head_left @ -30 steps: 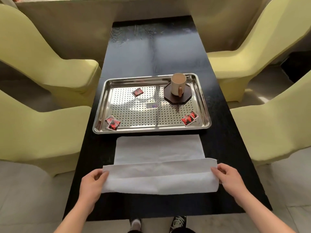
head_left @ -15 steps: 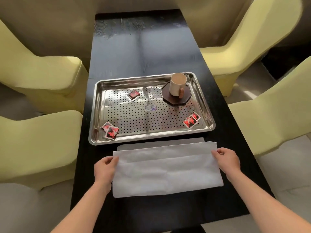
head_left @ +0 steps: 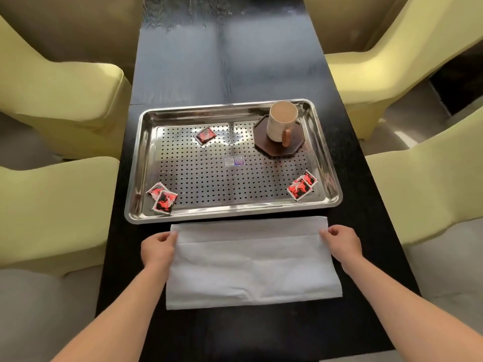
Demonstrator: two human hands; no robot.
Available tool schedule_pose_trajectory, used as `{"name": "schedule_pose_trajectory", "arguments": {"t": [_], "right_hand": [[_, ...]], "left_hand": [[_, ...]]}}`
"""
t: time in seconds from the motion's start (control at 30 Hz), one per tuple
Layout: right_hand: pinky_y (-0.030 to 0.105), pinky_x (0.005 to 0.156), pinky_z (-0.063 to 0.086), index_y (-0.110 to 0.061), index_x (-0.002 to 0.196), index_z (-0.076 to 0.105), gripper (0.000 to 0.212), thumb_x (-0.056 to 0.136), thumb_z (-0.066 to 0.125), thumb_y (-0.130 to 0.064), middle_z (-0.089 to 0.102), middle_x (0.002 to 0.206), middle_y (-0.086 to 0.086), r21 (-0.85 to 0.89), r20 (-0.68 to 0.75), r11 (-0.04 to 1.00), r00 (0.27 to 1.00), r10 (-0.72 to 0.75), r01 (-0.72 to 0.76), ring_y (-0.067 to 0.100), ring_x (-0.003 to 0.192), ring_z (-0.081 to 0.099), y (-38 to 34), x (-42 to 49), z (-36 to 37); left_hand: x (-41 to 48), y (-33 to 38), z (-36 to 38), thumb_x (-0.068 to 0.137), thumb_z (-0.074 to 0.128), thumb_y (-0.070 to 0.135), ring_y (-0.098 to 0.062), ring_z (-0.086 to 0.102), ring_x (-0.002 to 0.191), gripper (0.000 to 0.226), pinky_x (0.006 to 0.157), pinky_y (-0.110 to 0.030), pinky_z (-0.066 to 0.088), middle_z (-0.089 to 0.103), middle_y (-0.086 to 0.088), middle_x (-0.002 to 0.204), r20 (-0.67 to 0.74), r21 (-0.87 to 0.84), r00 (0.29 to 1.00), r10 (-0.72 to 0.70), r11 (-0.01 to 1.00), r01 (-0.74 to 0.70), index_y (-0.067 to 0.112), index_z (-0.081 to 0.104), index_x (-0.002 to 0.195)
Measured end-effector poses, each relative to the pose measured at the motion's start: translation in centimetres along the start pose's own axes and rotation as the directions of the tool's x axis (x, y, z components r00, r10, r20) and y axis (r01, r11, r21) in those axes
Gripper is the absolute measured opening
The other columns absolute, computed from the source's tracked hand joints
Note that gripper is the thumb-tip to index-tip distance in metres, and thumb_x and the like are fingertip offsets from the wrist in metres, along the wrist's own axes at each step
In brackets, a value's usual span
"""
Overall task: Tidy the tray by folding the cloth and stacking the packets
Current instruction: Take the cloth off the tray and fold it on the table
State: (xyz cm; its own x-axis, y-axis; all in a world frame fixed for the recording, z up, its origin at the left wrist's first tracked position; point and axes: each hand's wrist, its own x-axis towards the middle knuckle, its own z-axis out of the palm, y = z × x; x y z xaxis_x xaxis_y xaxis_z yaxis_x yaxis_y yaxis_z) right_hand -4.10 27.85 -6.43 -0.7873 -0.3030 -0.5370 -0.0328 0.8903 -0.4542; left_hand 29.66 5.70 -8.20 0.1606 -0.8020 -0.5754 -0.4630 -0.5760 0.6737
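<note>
A white cloth (head_left: 251, 265) lies folded in half on the black table, just in front of a steel perforated tray (head_left: 326, 152). My left hand (head_left: 158, 248) pinches the cloth's far left corner and my right hand (head_left: 341, 241) pinches its far right corner, both holding the folded-over edge near the tray's front rim. Red-and-black packets lie in the tray: two overlapping at the front left (head_left: 162, 197), two overlapping at the front right (head_left: 302, 186), and one at the back left (head_left: 205, 135).
A beige mug (head_left: 282, 121) with a wooden handle stands on a dark octagonal coaster (head_left: 295, 147) in the tray's back right corner. Yellow-green chairs (head_left: 60, 100) flank the narrow black table (head_left: 230, 61) on both sides. The table's near edge lies below the cloth.
Both hands carried the cloth's near edge away from me, over the far half, until it reached the far edge by the tray. The cloth now lies doubled.
</note>
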Motion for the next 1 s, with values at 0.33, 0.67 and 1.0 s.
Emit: {"name": "schedule_pose_trajectory", "arguments": {"t": [0.33, 0.67, 1.0], "right_hand": [[0.046, 0.074, 0.054, -0.015, 0.078, 0.068, 0.025, 0.096, 0.064, -0.032, 0.066, 0.080, 0.010, 0.014, -0.017, 1.000, 1.000, -0.011, 0.012, 0.025, 0.077, 0.063, 0.5, 1.0, 0.9], [0.036, 0.076, 0.053, -0.014, 0.126, 0.060, 0.033, 0.096, 0.065, -0.026, 0.064, 0.090, 0.002, 0.054, -0.107, 0.997, 0.993, -0.042, 0.048, 0.018, 0.083, 0.063, 0.8, -0.8, 1.0], [0.032, 0.079, 0.049, -0.017, 0.125, 0.064, 0.033, 0.093, 0.069, -0.020, 0.057, 0.126, 0.005, -0.250, -0.096, 0.925, 0.943, -0.318, 0.286, 0.022, 0.112, 0.056, 2.0, -3.2, 3.4]], "left_hand": [[0.5, 0.0, 0.5, 0.093, 0.066, 0.021, -0.021, 0.058, 0.098, 0.027, 0.084, -0.036, 0.047, 0.064, -0.002, 0.098, -0.041, 0.018, 0.999, 0.018, 1.000, -0.017, 0.008, 0.067, 0.117], [-2.2, -2.3, 0.3, 0.090, 0.063, 0.015, -0.017, 0.046, 0.106, 0.043, 0.086, -0.037, 0.048, 0.049, -0.008, 0.128, 0.029, 0.486, 0.913, 0.408, 0.792, -0.370, 0.019, 0.055, 0.131], [-2.7, -2.7, 0.9, 0.095, 0.059, 0.031, -0.027, 0.051, 0.110, 0.052, 0.082, -0.033, 0.045, 0.051, -0.015, 0.126, 0.086, 0.629, 0.925, 0.370, 0.700, -0.338, 0.007, 0.046, 0.140]]}}
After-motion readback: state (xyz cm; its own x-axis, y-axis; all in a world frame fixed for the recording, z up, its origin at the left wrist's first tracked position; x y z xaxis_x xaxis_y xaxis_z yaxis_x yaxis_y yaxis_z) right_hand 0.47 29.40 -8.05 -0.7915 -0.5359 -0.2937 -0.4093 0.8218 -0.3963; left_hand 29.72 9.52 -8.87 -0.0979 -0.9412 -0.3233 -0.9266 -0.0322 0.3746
